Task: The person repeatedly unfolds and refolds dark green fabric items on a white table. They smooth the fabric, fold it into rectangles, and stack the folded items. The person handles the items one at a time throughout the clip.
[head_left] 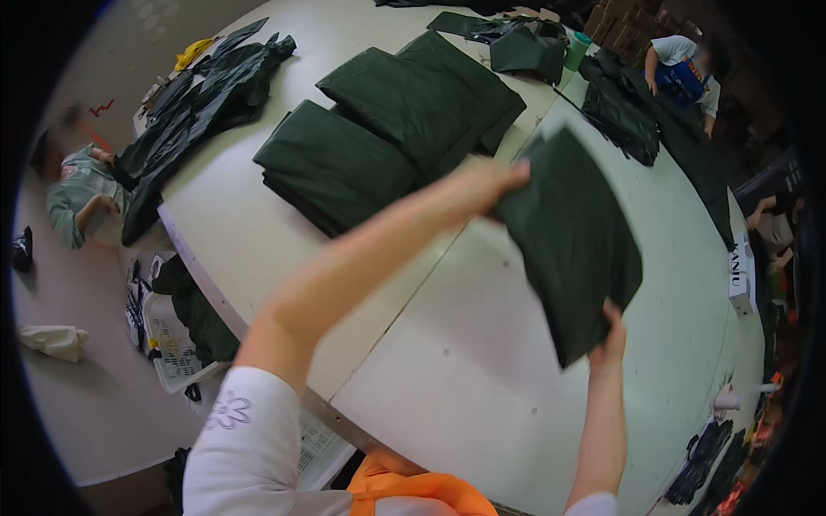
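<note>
A folded piece of dark green, slightly shiny fabric (576,249) is held up over the white table between my two hands. My left hand (499,182), partly blurred, is closed on its upper left edge. At its lower right edge, my right hand (609,337) grips the cloth with the thumb on the near face and the fingers mostly hidden behind. Left of the held piece, stacks of folded dark green fabric (344,168) lie side by side on the table, partly behind my left forearm.
The white tabletop (430,344) has a seam across it. Long dark garments lie at the far left (206,112) and far right (619,112). People work at the left (82,193) and far right (684,77). A white basket (176,344) holds green cloth below the left edge. A white box (740,275) stands right.
</note>
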`<state>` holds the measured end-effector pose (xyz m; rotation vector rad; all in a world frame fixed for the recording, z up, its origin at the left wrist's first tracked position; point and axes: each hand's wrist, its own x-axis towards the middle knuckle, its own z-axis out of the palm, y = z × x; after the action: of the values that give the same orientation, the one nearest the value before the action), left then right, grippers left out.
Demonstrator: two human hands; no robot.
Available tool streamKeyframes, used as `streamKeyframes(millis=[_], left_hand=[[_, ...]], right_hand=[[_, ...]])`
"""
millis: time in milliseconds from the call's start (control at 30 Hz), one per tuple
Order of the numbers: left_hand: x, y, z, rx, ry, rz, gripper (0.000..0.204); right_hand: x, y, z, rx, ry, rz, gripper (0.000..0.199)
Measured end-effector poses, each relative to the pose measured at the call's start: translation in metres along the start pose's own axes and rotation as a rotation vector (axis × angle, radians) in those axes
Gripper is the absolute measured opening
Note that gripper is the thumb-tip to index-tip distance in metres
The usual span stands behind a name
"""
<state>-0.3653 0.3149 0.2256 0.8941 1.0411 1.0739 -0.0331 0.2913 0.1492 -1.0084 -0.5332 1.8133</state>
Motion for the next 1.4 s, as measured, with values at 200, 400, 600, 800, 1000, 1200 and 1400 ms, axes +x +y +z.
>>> streamKeyframes(millis=[200, 400, 600, 800, 1000, 1200, 1400], left_hand=[[0.111, 0.215, -0.162, 0.278, 0.288, 0.310, 0.032], [0.218, 0.174, -0.348, 1.061, 0.978, 0.245, 0.044], [0.216, 0.104, -0.254, 1.869, 0.780, 0.222, 0.063], [0.237, 0.082, -0.270, 2.019, 1.166, 0.639, 0.060], [0.085, -0.002, -0.095, 2.099, 0.072, 0.515, 0.081], [-0.102, -0.192, -0.021, 1.499, -0.175, 0.080, 0.079], [-0.117, -0.204, -0.041, 1.022, 0.335, 0.373, 0.075]], right_hand=[[0.208, -0.045, 0.240, -0.018, -0.273, -0.418, 0.046], [0.379, 0.053, 0.308, -0.498, -0.034, -0.860, 0.090], [0.413, 0.091, 0.293, -1.143, 0.153, -0.789, 0.071], [0.397, 0.084, 0.280, -1.113, 0.061, -0.928, 0.073], [0.235, 0.099, 0.084, -1.111, -0.033, -0.719, 0.058], [0.069, 0.105, -0.080, -0.758, 0.439, -0.333, 0.044], [-0.059, 0.146, -0.137, -0.770, 0.408, -0.293, 0.033]])
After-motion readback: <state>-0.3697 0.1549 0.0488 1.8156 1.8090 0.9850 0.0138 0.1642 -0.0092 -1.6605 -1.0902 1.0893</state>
